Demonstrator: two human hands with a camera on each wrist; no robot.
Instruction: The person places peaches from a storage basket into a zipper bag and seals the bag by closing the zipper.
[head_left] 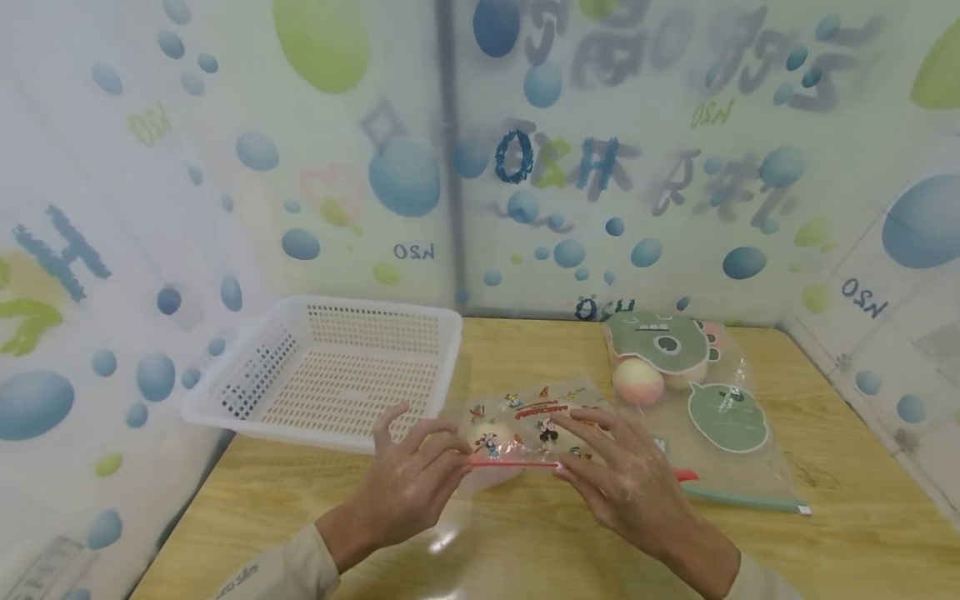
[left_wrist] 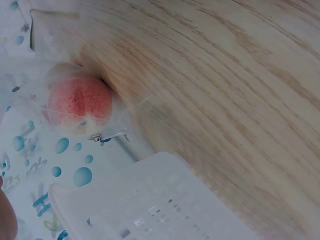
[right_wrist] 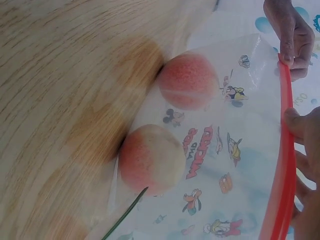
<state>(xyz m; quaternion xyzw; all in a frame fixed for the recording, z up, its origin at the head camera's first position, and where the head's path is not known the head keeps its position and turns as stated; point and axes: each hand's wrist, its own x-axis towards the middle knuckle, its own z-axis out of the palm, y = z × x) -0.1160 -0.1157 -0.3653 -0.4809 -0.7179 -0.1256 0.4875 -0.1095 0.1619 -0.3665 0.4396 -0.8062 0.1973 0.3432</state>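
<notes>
A clear zip bag (head_left: pixel 531 408) printed with small cartoon figures stands at the middle of the table, its red zip strip (right_wrist: pixel 285 165) facing me. Two peaches (right_wrist: pixel 189 81) sit inside it near the bottom, seen through the plastic in the right wrist view. My left hand (head_left: pixel 408 483) pinches the left end of the strip between thumb and fingers. With thumb and fingers on either side of the strip, my right hand (head_left: pixel 633 471) grips it farther right. In the left wrist view one peach (left_wrist: pixel 80 100) shows through the plastic.
A white perforated basket (head_left: pixel 348 392) stands at the left, close to the bag. At the right lies a larger zip bag (head_left: pixel 750 467) with green cartoon prints, holding peaches (head_left: pixel 637 382). A bubble-patterned curtain (head_left: pixel 405 179) borders the wooden table (head_left: pixel 517 550) behind and at the sides.
</notes>
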